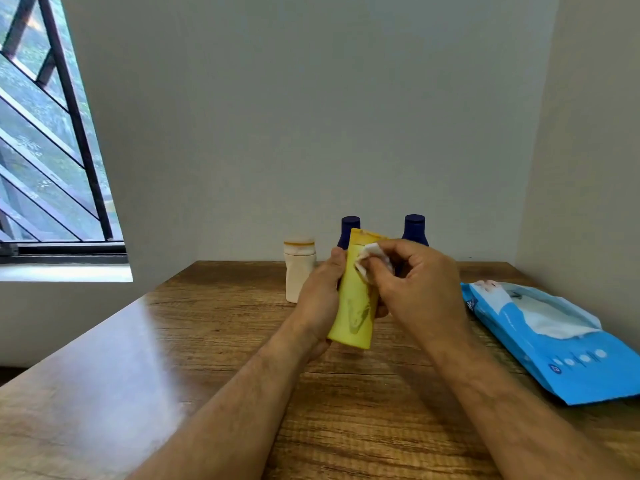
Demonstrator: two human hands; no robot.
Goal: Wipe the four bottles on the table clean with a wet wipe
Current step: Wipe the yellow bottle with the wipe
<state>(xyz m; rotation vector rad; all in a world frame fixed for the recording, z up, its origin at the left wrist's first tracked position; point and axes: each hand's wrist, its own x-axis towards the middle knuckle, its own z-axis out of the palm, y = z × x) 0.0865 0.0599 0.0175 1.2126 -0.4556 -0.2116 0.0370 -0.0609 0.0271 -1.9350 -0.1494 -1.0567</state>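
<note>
Here the left hand (320,292) grips the yellow bottle (355,306), hiding one blue bottle (349,227). The right hand (415,289) pinches a wipe (372,252), largely covering the other blue bottle (414,228).

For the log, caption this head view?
Left hand holds yellow bottle while right hand rubs it with a wet wipe.

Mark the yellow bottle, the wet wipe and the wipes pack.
yellow bottle (353,306), head view, middle of its body.
wet wipe (372,252), head view, bunched part by the fingertips.
wipes pack (568,362), head view, blue front panel.
</note>
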